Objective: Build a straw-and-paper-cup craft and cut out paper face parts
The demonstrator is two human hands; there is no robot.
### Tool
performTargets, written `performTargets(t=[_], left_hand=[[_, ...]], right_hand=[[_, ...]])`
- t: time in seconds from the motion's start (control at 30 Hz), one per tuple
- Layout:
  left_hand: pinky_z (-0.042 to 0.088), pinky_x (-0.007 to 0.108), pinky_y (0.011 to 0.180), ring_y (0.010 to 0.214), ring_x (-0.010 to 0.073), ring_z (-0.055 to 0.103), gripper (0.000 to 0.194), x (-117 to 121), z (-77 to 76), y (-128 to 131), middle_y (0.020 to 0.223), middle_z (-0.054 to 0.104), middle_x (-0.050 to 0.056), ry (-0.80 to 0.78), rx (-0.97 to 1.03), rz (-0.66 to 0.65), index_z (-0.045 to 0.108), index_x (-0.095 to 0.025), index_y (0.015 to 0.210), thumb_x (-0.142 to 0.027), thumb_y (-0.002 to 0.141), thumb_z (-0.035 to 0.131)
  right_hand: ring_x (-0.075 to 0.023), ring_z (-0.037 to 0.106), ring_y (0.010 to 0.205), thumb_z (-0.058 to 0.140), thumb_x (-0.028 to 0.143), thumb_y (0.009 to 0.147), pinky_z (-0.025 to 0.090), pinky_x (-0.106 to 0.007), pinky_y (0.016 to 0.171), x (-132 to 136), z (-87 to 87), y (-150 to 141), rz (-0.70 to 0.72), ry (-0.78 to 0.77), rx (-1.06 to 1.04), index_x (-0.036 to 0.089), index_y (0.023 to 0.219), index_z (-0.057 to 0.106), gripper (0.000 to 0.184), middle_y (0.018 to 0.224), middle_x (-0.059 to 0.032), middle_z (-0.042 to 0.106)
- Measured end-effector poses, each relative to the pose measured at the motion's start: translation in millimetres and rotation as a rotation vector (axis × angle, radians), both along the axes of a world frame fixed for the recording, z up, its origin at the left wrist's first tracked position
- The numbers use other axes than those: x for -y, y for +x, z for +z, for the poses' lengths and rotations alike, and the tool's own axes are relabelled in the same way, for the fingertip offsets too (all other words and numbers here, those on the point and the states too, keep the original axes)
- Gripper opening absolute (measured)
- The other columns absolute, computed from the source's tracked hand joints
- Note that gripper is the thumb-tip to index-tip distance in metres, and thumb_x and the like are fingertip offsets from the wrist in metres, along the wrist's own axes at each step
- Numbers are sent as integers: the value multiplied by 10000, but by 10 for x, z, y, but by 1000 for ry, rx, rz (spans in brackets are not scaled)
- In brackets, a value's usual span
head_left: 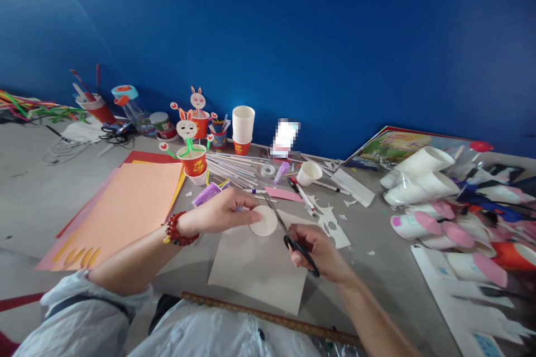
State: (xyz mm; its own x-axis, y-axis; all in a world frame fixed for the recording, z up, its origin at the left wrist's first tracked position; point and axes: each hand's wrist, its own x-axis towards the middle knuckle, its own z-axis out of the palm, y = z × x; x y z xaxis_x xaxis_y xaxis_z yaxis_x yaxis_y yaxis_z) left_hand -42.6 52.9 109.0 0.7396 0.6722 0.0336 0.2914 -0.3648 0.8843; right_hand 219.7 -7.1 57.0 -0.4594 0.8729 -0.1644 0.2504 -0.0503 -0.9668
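Between thumb and fingers, my left hand (239,209) pinches a round white paper disc (263,222) by its left edge. My right hand (314,248) grips black-handled scissors (281,217), whose blades point up and left along the disc's right edge. Below both hands lies a sheet of white paper (259,268) on the grey table. To the right sits a cut-out paper scrap (333,226) with holes in it. A pink paper strip (283,194) and a red marker (302,192) are just beyond the scissors.
Orange paper sheets (138,201) are stacked at left. Behind stand rabbit-decorated cups (195,162) and a stack of white paper cups (243,124). Thin sticks (234,170) and a lone paper cup (310,173) lie mid-table. Cup crafts (422,223) crowd the right side, against a blue wall (268,33).
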Motion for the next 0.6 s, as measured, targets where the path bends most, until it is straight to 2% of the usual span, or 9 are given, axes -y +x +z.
performTargets(t=[0.3, 0.6], left_hand=[[449, 243, 696, 803, 186, 617, 349, -19, 12, -4, 814, 678, 43, 16, 5, -13, 690, -133, 916, -446, 946, 540], [432, 225, 655, 746, 165, 609, 360, -61, 32, -21, 761, 668, 33, 30, -24, -34, 684, -133, 860, -451, 948, 538]], right_hand=[[-95, 326, 510, 706, 740, 693, 246, -221, 446, -5, -1, 23, -10, 77, 45, 225, 611, 385, 612, 559, 52, 410], [-100, 292, 523, 697, 736, 702, 218, -235, 466, -31, -13, 27, -3, 115, 70, 225, 611, 384, 606, 561, 57, 382]])
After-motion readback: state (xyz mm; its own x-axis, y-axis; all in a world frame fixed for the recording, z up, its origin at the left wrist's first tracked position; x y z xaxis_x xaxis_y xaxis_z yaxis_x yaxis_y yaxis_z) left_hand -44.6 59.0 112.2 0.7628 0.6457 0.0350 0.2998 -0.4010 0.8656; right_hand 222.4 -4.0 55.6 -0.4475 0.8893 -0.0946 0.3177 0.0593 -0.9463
